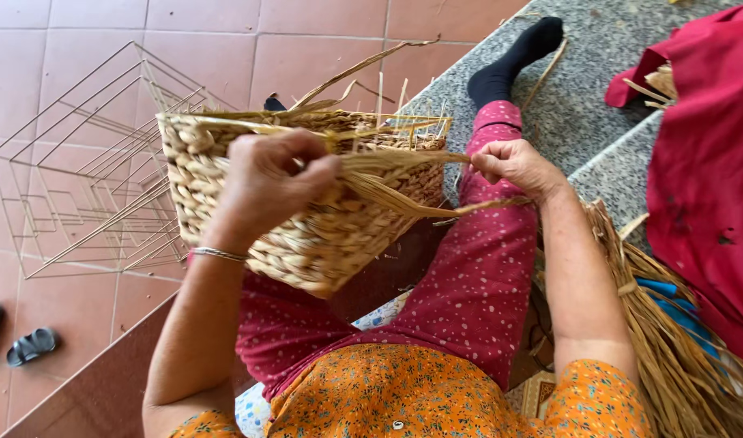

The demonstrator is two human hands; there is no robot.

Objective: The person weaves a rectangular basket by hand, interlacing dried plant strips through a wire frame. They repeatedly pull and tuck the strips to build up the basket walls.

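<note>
The left hand (266, 182) is closed over the rim of a half-woven basket (307, 211) that rests tilted on the person's lap, fingers pinning a flat bundle of dried straw strands (404, 174) against the weave. The right hand (513, 162), off to the other side and just past the basket's corner, is pinched shut on the free end of those strands, pulling them taut between the two hands.

The likeliest trouble is a strand snapping or fraying under the pull, since the fibre looks dry and splits are already sticking up along the rim. If the left hand's hold eases, the last tuck could slip loose. The basket sits on one thigh only, so a hard tug toward the right hand might tip it off the lap.

Beyond the left hand stand empty wire frames (88, 170) on a floor of reddish tiles (307, 40), with dark sandals (31, 345) nearer the body. Beyond the right hand runs a speckled grey stone ledge (599, 89); a heap of loose straw (672, 341) lies below the right forearm, and a red cloth (704, 162) lies further out.
</note>
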